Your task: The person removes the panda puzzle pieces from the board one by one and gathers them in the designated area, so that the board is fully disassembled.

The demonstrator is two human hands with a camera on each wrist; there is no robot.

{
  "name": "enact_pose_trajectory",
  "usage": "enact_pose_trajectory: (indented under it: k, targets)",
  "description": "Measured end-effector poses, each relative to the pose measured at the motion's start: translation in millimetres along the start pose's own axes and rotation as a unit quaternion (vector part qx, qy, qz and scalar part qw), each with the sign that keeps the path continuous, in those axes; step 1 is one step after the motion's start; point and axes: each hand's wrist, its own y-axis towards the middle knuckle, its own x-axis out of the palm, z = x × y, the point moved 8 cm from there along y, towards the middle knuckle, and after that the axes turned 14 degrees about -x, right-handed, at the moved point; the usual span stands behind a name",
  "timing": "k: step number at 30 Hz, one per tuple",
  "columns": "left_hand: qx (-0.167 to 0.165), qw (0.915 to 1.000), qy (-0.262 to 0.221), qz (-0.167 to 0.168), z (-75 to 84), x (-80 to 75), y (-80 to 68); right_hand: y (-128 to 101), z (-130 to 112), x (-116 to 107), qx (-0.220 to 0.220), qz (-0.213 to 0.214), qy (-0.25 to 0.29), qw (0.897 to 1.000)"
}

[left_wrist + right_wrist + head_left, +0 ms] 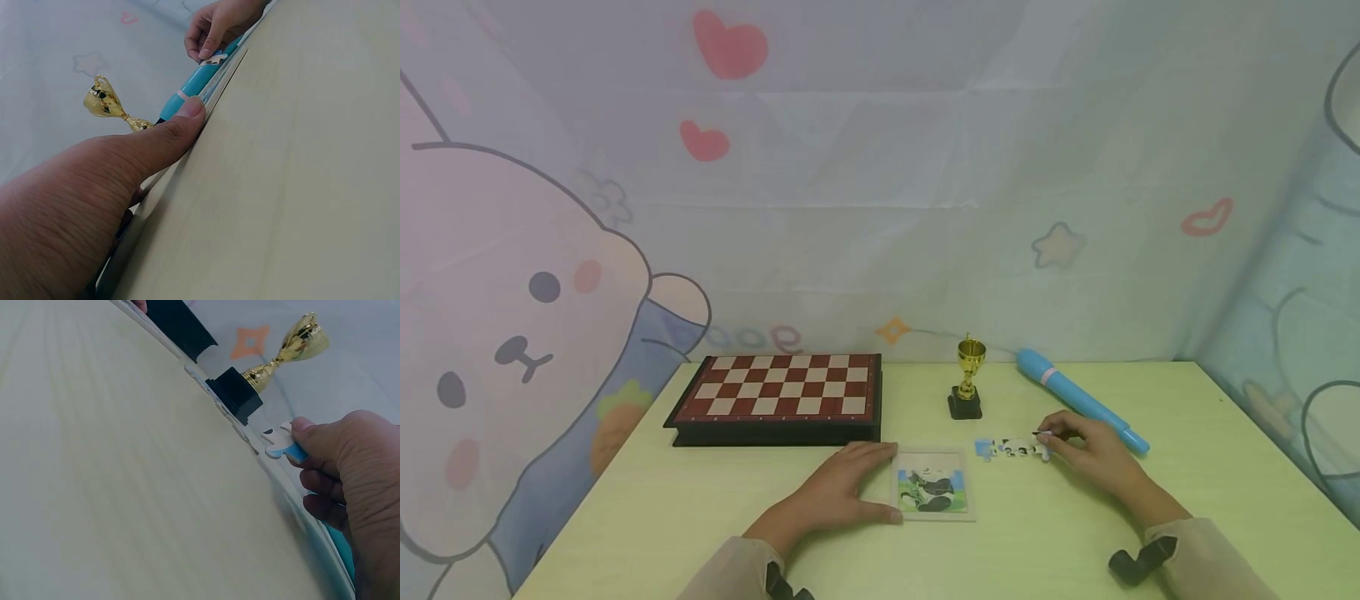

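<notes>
My right hand (1093, 450) pinches a jigsaw piece (287, 445) between thumb and fingertips; in the right wrist view the piece is white and light blue with a dark spot. Just left of those fingers, several panda jigsaw pieces (1017, 447) lie in a row on the table. My left hand (842, 490) rests at the left side of a pale puzzle frame (936, 517), its thumb at the near corner and its fingers at the far one. Inside the frame is a partly filled panda picture (932, 490); its upper part shows bare board.
A chessboard box (782, 390) stands on the table (1015, 550) at the back left. Behind the loose pieces is a small gold trophy cup (968, 377) on a black base. A blue stick-like object (1078, 398) lies slantwise behind my right hand. A printed cloth hangs behind.
</notes>
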Motion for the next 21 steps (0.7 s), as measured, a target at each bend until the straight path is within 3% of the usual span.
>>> enact_pose_trajectory:
  k: [9,21]
  targets:
    - [0.002,1.0000,0.001,0.001,1.5,-1.3,-1.5,0.3,0.6,-0.6,-0.033,-0.007,-0.044,0.998]
    - [0.000,1.0000,0.000,0.000,1.2,-0.5,-0.9,0.2,4.1,2.9,-0.031,-0.021,-0.111,0.993]
